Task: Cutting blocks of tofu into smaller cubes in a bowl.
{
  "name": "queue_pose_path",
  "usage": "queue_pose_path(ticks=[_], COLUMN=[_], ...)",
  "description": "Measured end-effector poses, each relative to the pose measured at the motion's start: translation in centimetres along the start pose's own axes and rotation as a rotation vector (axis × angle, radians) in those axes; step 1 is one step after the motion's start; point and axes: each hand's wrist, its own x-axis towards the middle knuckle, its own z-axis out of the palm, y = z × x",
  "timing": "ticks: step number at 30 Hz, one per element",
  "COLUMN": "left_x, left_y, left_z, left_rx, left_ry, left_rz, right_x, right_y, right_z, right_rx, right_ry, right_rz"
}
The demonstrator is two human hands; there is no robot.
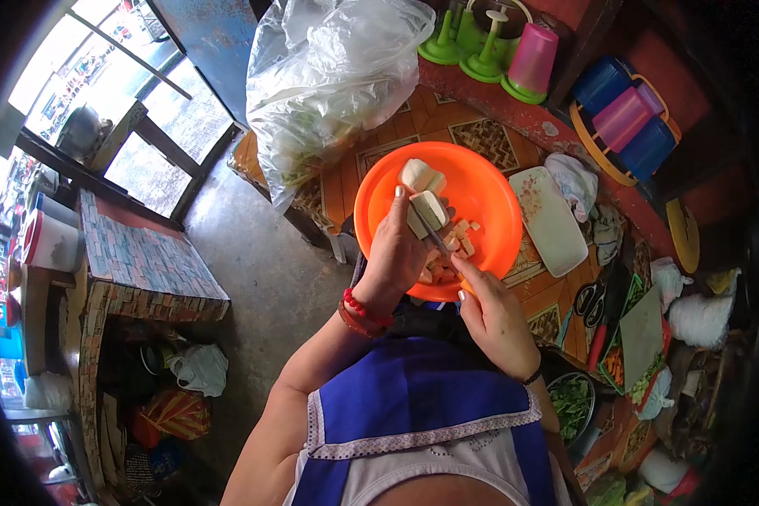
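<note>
My left hand holds a pale block of what looks like tofu over an orange plastic basin. In my right hand is a small knife, its orange handle mostly covered by my fingers. The blade lies against the block, between it and a pale slab beside my left thumb. Uncut whitish blocks rest at the basin's far side. Small cut cubes lie on the basin's near right, partly hidden by my hands.
A clear plastic bag of greens stands beyond the basin. To the right are a flowered white tray, black-handled scissors, a green-edged tray of chopped vegetables and a bowl of leaves. Cup racks stand along the wall.
</note>
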Motion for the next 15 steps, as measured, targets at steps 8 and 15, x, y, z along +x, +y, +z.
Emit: queue_pose_path(ticks=[8, 15], left_x=[-0.08, -0.37], left_y=[-0.06, -0.05], left_z=[0.47, 0.98], left_rx=[0.013, 0.013], left_ry=[0.015, 0.005], left_rz=[0.020, 0.002], right_x=[-0.05, 0.20], right_y=[-0.16, 0.29], right_z=[0.12, 0.47], right_rx=[-0.017, -0.036], right_ry=[-0.029, 0.007], right_rz=[0.071, 0.034])
